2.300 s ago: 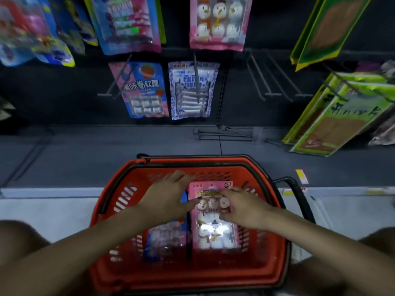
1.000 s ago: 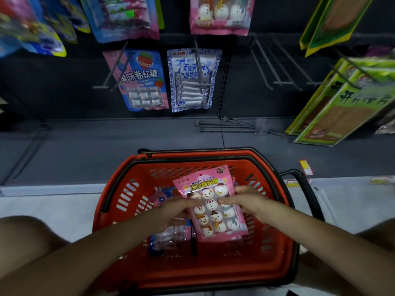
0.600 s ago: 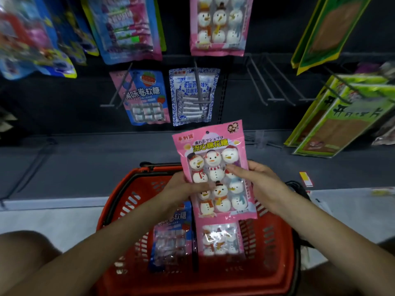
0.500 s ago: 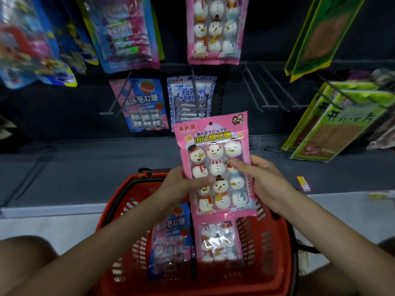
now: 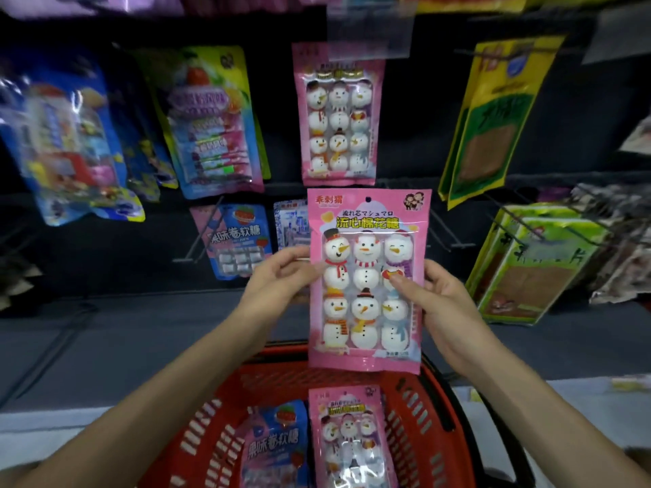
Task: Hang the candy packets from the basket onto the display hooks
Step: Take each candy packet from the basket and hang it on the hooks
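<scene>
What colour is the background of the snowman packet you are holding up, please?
Pink, seen clearly in the head view: the held snowman packet has a pink background.

A pink snowman candy packet [image 5: 366, 280] is held upright above the red basket [image 5: 433, 427], below a matching packet [image 5: 337, 114] hung on a display hook. Two more packets, one pink [image 5: 348, 438] and one blue [image 5: 274, 445], are lying flat in the basket.

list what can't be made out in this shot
- Hook of the hung snowman packet: head view, hidden behind a clear tag.
- White-blue packet: mostly covered by the held packet.
- Left packets: print blurred.
- Basket: near part cut off by the bottom edge.
</scene>
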`<state>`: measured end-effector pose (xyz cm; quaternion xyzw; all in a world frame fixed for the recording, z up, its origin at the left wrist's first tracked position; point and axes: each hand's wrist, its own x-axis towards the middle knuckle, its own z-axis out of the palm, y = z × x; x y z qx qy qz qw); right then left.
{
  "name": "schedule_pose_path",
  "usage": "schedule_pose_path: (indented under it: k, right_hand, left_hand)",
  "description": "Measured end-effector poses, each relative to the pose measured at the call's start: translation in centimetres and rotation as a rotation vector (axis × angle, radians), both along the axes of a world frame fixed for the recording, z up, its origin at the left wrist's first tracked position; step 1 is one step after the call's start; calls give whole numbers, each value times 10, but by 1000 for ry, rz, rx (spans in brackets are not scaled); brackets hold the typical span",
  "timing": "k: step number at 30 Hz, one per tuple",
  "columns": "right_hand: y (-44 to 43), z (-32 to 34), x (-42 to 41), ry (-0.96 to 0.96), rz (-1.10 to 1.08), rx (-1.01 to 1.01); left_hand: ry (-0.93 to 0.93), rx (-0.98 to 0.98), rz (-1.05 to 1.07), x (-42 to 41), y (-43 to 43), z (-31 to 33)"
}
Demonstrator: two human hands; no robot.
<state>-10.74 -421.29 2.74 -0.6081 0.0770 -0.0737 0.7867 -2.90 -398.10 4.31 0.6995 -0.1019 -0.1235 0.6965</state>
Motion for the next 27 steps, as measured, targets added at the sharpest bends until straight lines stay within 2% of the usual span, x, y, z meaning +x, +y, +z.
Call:
schedule_pose_path:
  k: [2, 8, 11, 16, 20, 27]
  right_hand:
    - [-5, 9, 0, -23, -31, 9]
    - [-12, 24, -2, -97, -123, -50]
    - [-13, 28, -4, -132, -148, -88]
    - [-14, 30, -4, -154, -158, -112]
    - [-14, 34, -6, -172, -188, -92]
    - [-16, 42, -4, -181, -289, -75]
  left_hand:
    - [-127, 37, 33, 12, -1, 18]
    - [-711, 448, 119, 34, -6, 74]
    - [-1011, 607, 255, 38, -13, 108]
    - [-1458, 757, 482, 52, -28, 168]
    - [-1606, 833, 485, 59, -36, 195]
    - [-1618, 765, 441, 61, -36, 218]
